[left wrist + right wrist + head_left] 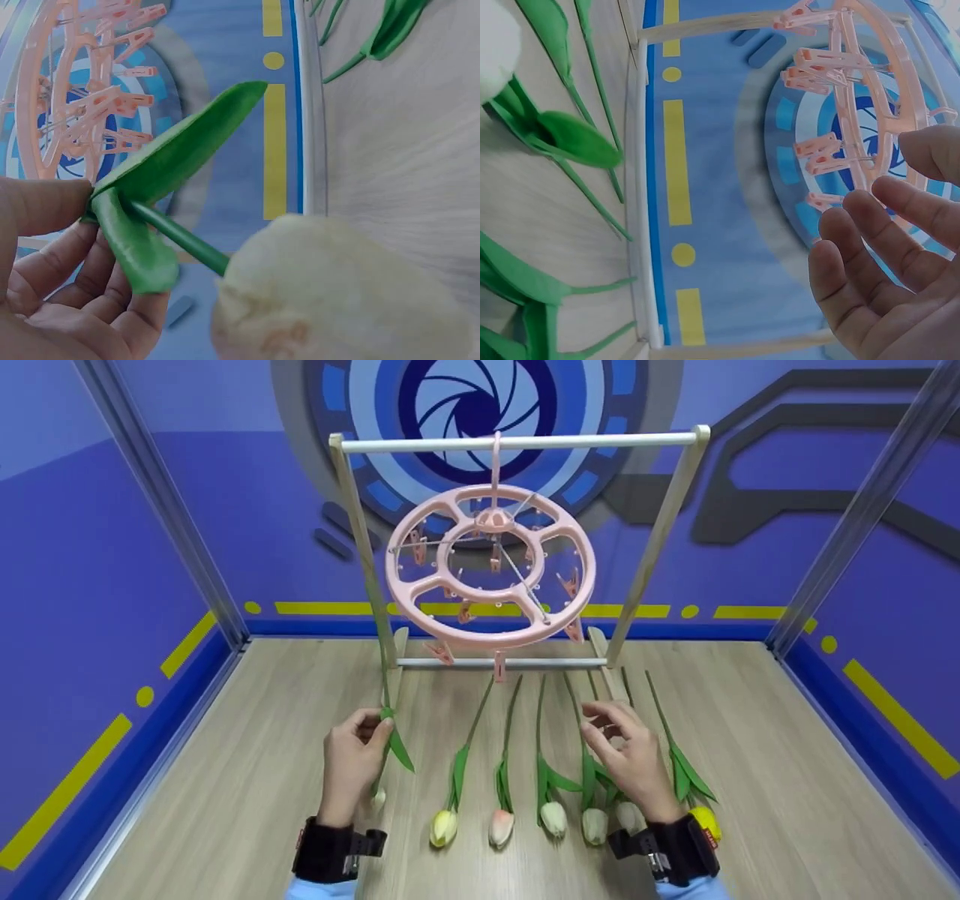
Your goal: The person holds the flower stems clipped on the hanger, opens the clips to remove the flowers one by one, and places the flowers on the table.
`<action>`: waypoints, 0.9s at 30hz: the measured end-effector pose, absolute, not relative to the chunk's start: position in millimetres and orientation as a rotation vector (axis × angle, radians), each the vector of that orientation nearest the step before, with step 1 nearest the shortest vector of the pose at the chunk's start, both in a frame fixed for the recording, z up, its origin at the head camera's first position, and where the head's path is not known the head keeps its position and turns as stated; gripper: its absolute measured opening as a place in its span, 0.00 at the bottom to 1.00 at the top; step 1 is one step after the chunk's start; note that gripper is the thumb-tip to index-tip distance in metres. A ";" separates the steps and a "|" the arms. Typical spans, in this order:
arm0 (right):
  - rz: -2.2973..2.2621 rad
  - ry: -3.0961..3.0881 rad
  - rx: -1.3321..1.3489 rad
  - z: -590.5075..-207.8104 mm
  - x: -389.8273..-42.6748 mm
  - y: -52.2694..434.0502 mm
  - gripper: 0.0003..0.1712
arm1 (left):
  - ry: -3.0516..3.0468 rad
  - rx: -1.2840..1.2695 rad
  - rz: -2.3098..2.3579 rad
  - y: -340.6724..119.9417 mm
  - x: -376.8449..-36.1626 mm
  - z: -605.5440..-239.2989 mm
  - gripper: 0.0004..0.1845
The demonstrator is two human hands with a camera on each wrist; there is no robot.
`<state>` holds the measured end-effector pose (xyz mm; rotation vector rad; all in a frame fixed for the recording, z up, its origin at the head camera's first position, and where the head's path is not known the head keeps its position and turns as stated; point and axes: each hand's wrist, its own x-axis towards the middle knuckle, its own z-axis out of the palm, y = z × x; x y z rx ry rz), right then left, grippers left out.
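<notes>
Right now my left hand (pixel 352 761) pinches a white tulip (pixel 380 797) by its stem at the point where the green leaves branch off; in the left wrist view my thumb and fingers (pixel 45 206) close on that leaf joint, and the pale bloom sits large and blurred just below the camera. From the head view I see this tulip at the left end of the row, its bloom close to my wrist and its stem running up toward the left leg of the rack; I cannot tell whether it is lifted off the wooden tabletop (pixel 750 780) or resting on it.

My right hand (pixel 630 754) grips nothing. Its fingers are spread and relaxed above the stems at the right end of the row.

Between my hands lie a yellow-white tulip (pixel 443 826), a pink tulip (pixel 500 825) and a white tulip beside it (pixel 553 817), all with blooms toward me. A yellow tulip (pixel 705 819) lies just right of my right wrist.

Beyond them stands a drying rack (pixel 660 540), and from its top bar hangs a round pink peg hanger (pixel 491 626) with small clips.
</notes>
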<state>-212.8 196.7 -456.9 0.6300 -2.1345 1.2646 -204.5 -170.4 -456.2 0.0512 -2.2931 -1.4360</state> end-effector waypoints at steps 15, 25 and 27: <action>1.337 -2.176 0.675 -473.9 -214.3 182.8 0.16 | -2.449 0.160 -1.374 -169.9 -205.6 -469.8 0.07; 1.364 -2.150 0.683 -476.5 -213.2 174.9 0.17 | -2.494 0.155 -1.377 -164.6 -210.5 -482.1 0.09; 1.364 -2.151 0.686 -477.0 -212.9 174.3 0.17 | -2.507 0.141 -1.375 -163.7 -211.1 -484.0 0.10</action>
